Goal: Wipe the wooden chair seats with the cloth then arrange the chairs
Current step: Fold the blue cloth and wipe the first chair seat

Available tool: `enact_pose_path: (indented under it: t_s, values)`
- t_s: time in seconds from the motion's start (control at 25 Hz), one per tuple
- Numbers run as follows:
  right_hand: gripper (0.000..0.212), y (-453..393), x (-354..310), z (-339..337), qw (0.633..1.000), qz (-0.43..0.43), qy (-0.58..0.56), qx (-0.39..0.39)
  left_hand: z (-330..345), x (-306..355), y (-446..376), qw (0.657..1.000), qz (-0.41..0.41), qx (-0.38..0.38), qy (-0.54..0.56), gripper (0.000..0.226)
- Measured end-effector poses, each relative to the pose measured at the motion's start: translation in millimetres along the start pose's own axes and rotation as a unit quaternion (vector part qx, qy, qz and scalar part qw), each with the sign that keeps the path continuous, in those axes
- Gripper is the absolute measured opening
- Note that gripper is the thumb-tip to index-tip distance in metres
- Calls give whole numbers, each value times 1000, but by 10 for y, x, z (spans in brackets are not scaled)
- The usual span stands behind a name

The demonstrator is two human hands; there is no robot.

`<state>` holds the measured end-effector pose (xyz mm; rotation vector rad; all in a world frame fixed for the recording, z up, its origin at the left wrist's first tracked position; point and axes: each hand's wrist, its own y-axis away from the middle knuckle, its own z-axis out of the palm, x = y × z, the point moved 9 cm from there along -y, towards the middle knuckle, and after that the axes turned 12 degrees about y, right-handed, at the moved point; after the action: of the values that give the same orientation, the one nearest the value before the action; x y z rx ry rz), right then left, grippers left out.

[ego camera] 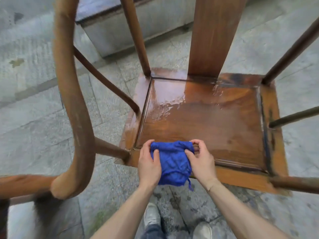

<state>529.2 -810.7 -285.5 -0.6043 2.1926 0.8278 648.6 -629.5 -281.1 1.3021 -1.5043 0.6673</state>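
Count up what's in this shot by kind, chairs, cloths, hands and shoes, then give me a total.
Wooden chairs: 2, one with the wet seat, and a second chair partly in view on the left
Blue cloth: 1
Hands: 2, left hand and right hand, both gripping the cloth
Shoes: 2, left shoe, right shoe
Total: 7

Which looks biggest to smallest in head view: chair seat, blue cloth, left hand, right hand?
1. chair seat, by far.
2. blue cloth.
3. left hand and right hand: look alike, no ranking. Each grips one side of the cloth over the seat's front edge.
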Motion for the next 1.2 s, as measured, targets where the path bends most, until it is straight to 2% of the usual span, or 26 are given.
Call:
enact_pose_path:
  t_s: [0.12,0.24,0.32,0.4,0.48,0.56,0.68,0.92,1.04,1.2]
  values:
    - [29,-177,13,223,994,-68,76,28,73,-197,-208,997,35,10,-64,35]
    - [35,-211,69,9,948,-137,241,155,133,-241,-235,979,65,21,-192,43]
    - [48,-222,286,-381,921,-112,301,220,281,-155,-74,931,179,-15,-316,52]
    - [59,-313,589,-760,911,-64,332,235,524,-225,108,864,279,-123,-401,61]
    - [67,-472,838,-1001,902,-29,364,228,651,-345,161,818,303,-195,-448,69]
    - [71,-648,955,-1055,897,-13,388,213,712,-417,121,799,288,-224,-478,75]
    - [74,-796,984,-1035,894,7,402,197,824,-389,53,790,274,-235,-496,78]
    - [78,-817,1000,-1029,888,7,410,207,1126,-184,-405,811,268,-226,-469,79]
    - [79,-812,996,-1032,884,3,412,220,1303,-24,-865,813,264,-216,-472,78]
    - [78,-837,995,-1029,869,-4,438,229,1580,205,-1755,832,216,-199,-471,77]
